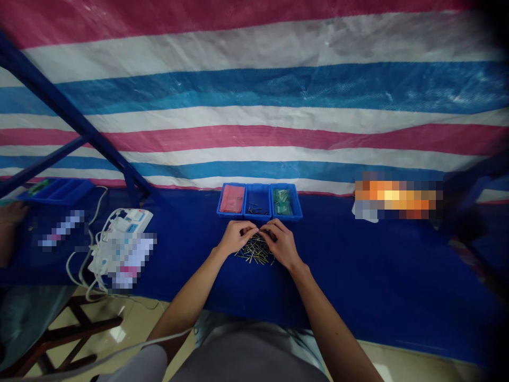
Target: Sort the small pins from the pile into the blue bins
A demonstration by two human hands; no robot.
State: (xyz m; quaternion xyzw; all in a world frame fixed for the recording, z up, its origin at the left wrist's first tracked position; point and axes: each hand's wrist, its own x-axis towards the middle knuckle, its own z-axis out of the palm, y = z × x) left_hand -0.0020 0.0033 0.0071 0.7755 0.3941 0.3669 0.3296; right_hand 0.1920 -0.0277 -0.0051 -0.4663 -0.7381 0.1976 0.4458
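L hand (238, 237) & R hand (281, 242), fingers pinched tog. (can't tell on what), by pin pile (255, 251), prob. kept close for quick reach.

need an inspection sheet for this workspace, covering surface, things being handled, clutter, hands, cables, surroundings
Surface: blue tabletop, extending to both sides.
Things handled: loose pile of thin pieces; beyond it, a three-part blue tray holding pink items left, some thin bits middle, green items right.
Clutter: what looks like a white power strip and a second blue tray, both left.
Hands: left hand and right hand, fingertips close together at the pile's far edge; any piece held is unclear.
Cables: white cords looped near the power strip.
Surroundings: striped sheet behind; blue bar and another person's hand left.
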